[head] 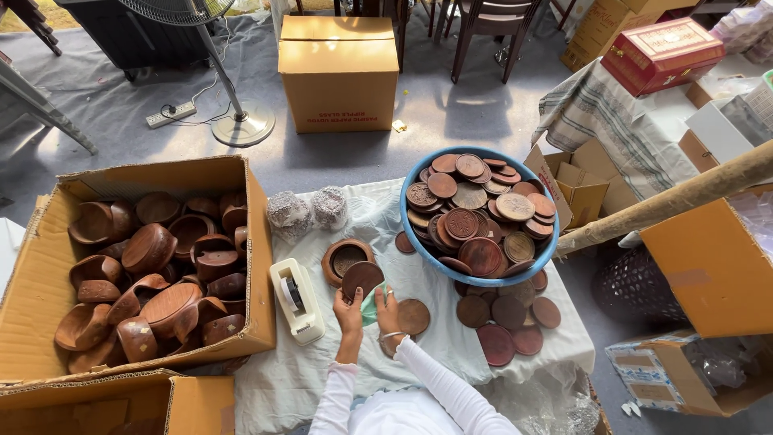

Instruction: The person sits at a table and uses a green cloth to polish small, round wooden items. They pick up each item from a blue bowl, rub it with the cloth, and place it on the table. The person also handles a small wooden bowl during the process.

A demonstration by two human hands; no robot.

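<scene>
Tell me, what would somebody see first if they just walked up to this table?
Probably the blue basin heaped with round wooden lids, at the far right of the cloth-covered table. Next, the big cardboard box on the left, crammed with dark wooden bowls. In the middle, the left hand holds one lid while the right hand rubs it with a green cloth.

a cardboard box (48, 266) filled with brown wooden bowls (149, 278) is set at the table's left edge. a white tape dispenser (296, 300) is laid on the white cloth (443, 342) beside it. a blue basin (541, 256) heaped with wooden discs (477, 211) is placed at the far right corner. a closed carton (338, 72) and a fan stand (240, 125) are seen on the floor beyond.
</scene>
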